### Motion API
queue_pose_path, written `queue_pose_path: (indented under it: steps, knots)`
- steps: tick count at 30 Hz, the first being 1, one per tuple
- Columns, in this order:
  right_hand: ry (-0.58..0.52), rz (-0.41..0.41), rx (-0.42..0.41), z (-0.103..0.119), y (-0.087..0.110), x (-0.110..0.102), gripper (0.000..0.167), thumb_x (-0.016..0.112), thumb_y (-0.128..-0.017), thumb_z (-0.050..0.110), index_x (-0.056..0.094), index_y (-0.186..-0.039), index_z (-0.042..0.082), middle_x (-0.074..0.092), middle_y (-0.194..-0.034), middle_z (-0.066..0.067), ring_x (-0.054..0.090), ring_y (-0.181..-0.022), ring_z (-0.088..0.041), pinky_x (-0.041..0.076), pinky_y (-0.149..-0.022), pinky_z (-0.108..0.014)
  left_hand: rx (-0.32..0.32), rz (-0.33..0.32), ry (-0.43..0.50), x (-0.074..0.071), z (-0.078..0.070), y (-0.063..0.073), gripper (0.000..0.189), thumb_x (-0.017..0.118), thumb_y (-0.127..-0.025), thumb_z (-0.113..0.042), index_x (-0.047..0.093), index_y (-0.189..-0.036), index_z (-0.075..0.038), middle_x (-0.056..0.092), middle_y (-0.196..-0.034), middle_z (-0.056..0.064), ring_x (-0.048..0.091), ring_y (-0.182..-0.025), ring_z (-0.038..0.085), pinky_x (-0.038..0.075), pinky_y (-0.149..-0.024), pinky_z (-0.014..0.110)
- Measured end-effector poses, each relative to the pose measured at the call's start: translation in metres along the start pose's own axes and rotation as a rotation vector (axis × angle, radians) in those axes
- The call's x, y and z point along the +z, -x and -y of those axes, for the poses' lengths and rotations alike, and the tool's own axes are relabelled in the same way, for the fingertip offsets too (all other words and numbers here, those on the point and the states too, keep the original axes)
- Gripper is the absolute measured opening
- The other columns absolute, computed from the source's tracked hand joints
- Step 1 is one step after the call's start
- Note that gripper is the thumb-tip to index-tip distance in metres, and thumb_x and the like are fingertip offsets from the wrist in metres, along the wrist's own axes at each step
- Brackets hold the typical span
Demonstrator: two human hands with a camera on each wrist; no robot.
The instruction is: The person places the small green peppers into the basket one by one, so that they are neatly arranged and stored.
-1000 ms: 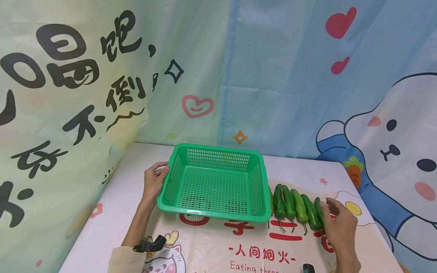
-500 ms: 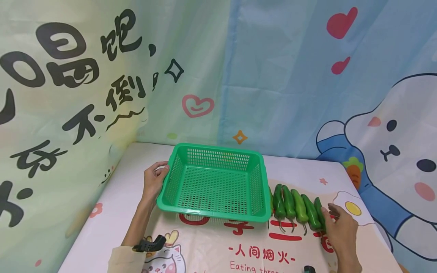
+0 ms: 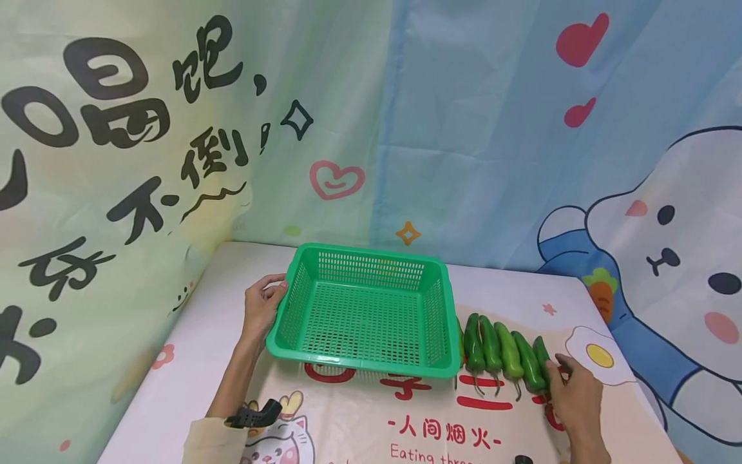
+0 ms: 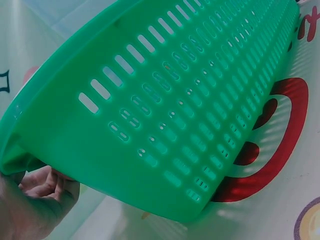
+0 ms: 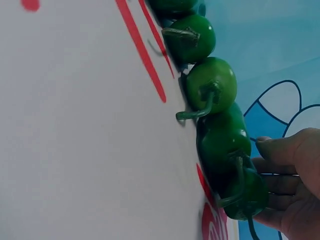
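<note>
Printed fabric hangings [image 3: 324, 77] form the backdrop beyond the basket, with black Chinese characters [image 3: 214, 154] to its left and a white cartoon bear [image 3: 690, 270] to its right. Green perforated plastic basket [image 3: 365, 309]: set on a patterned table cover [image 3: 348, 415], open side up (red lettering shows through its mesh floor). Left hand [image 3: 263, 306]: at the basket's left side, fingers and thumb curled round the rim, gripping it. Behind this hand, nearer the person than the basket, are a black wrist device [image 3: 255, 415] and a cream sleeve [image 3: 216, 441].

Long green peppers [image 3: 491, 345]: six visible, side by side in a row just right of the basket, stems toward the person; the first is partly hidden by the basket's right rim, and a paler one lies mid-row. Right hand [image 3: 580, 396]: right of the basket, beside the outermost pepper [image 3: 542, 354], thumb and fingers apart, the fingers partly behind that pepper; how firmly they touch it cannot be told. Farther right of the basket is a fried-egg print [image 3: 599, 354].
</note>
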State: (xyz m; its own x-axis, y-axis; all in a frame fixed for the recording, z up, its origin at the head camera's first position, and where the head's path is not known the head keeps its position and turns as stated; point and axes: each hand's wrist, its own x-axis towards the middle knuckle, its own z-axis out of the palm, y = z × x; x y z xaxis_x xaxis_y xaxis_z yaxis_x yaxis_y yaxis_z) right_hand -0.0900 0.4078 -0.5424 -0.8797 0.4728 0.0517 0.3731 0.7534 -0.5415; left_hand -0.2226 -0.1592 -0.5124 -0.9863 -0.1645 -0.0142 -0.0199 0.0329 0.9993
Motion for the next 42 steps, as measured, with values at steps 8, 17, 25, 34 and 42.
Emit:
queue_pose_path:
  steps: [8,17,25,34,42]
  knots:
    - [-0.024,-0.002,-0.003,-0.0066,0.0,0.0036,0.046,0.059,-0.112,0.014,0.057,-0.145,-0.018,0.065,-0.133,-0.043,0.064,-0.122,-0.056,0.048,-0.103,-0.067,-0.003,-0.002,-0.006,0.0002,-0.0001,0.0006,0.035,0.063,-0.113,-0.016,0.067,-0.139,0.006,0.081,-0.093,0.006,0.071,-0.071,0.002,0.057,-0.065,0.017]
    - [-0.016,0.031,0.032,-0.0068,0.0011,0.0045,0.049,0.058,-0.113,0.017,0.055,-0.148,-0.017,0.064,-0.134,-0.042,0.061,-0.109,-0.046,0.049,-0.099,-0.064,-0.003,-0.004,-0.01,-0.0003,0.0,0.0014,0.035,0.063,-0.112,-0.016,0.067,-0.139,0.006,0.081,-0.094,0.007,0.071,-0.072,0.002,0.057,-0.065,0.017]
    - [-0.021,0.057,0.046,-0.0033,0.0012,0.0041,0.05,0.061,-0.112,0.017,0.054,-0.149,-0.017,0.063,-0.135,-0.041,0.059,-0.111,-0.047,0.047,-0.105,-0.068,-0.005,-0.001,-0.005,-0.0008,-0.0018,0.0009,0.035,0.063,-0.112,-0.016,0.067,-0.139,0.006,0.08,-0.088,0.001,0.069,-0.069,0.002,0.055,-0.064,0.016]
    - [-0.03,0.063,0.071,-0.0002,0.0006,0.0041,0.05,0.06,-0.111,0.014,0.052,-0.151,-0.016,0.059,-0.141,-0.042,0.057,-0.12,-0.05,0.043,-0.112,-0.07,-0.004,-0.003,-0.009,-0.0004,-0.0019,0.0006,0.035,0.063,-0.112,-0.017,0.067,-0.139,0.005,0.081,-0.093,0.006,0.07,-0.072,0.002,0.056,-0.066,0.016]
    - [-0.036,0.027,0.052,-0.004,0.0004,0.0067,0.047,0.061,-0.11,0.014,0.057,-0.146,-0.016,0.064,-0.134,-0.041,0.059,-0.112,-0.046,0.047,-0.102,-0.065,0.0,0.003,-0.005,-0.0002,-0.0009,0.0002,0.034,0.063,-0.112,-0.017,0.068,-0.138,0.005,0.082,-0.096,0.008,0.071,-0.072,0.002,0.057,-0.066,0.017]
